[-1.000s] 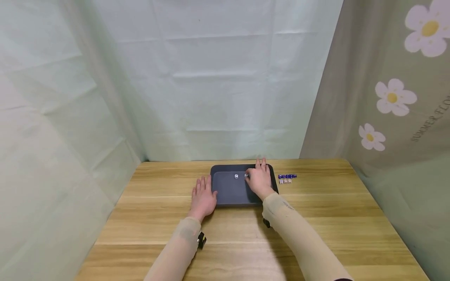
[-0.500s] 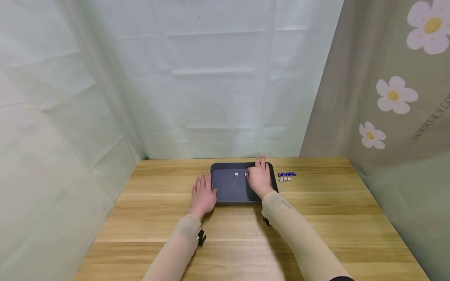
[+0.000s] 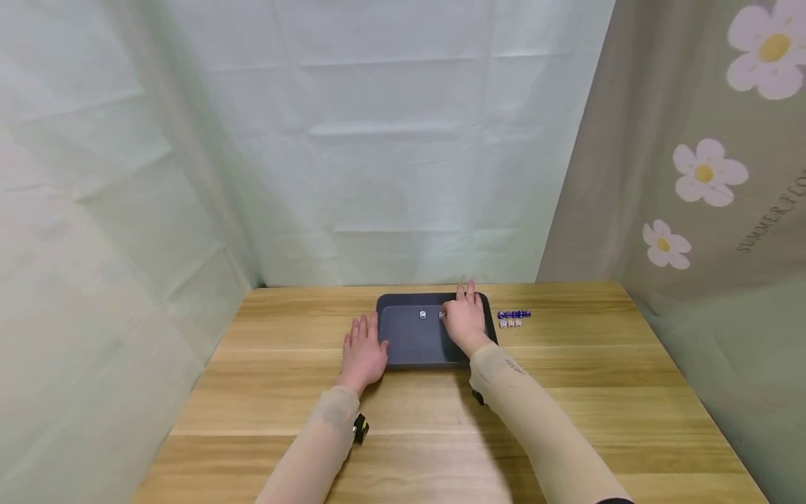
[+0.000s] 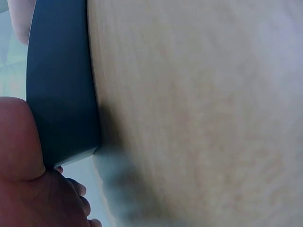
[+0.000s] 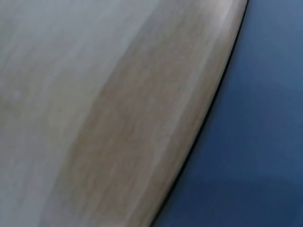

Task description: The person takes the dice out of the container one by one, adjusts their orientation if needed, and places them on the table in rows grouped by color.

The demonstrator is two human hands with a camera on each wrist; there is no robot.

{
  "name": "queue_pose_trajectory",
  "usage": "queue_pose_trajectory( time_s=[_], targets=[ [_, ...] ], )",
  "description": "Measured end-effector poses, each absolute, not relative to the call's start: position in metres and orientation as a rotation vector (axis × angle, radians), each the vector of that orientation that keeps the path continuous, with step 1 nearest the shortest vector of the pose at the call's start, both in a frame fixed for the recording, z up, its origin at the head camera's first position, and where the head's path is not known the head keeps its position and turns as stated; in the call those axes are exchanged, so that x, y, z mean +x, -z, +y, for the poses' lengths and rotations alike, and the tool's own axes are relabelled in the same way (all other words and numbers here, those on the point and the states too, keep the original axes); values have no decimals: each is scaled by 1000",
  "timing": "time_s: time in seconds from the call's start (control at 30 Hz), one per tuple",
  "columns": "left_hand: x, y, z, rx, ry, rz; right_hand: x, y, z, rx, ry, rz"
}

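A dark grey tray (image 3: 412, 346) lies on the wooden table, and a white die (image 3: 422, 315) sits inside it near the back. To the right of that die, my right hand (image 3: 464, 323) pinches a second white die (image 3: 442, 315) between thumb and index finger, low over the tray floor; its other fingers stretch over the back rim. My left hand (image 3: 364, 355) lies along the tray's left side with straight fingers, its thumb at the rim. The left wrist view has the tray's outer wall (image 4: 64, 85) beside the thumb (image 4: 19, 142). The right wrist view misses the fingers.
Right of the tray, several blue dice (image 3: 514, 314) form a row, with a shorter row of white dice (image 3: 511, 323) in front. The wooden table (image 3: 422, 434) extends toward me. Pale curtains (image 3: 403, 175) hang behind its back edge and at both sides.
The head view shifts very slightly. Both hands stay at the tray in nearly the same places, the right thumb and index finger still at the die.
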State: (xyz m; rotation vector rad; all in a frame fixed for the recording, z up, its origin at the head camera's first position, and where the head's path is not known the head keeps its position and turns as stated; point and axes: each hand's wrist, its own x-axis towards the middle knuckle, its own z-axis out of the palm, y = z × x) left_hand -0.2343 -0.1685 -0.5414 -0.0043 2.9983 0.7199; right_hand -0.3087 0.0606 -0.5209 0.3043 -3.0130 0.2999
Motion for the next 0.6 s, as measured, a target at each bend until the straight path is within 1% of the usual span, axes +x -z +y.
queue_pose_trajectory(
  time_s=[0.23, 0.6],
  targets=[
    [-231, 539, -170, -1, -751, 3014, -309, 514, 78, 363, -419, -2953],
    [-231, 535, -172, 7, -716, 3006, -303, 499, 109, 430, -740, -2920]
  ],
)
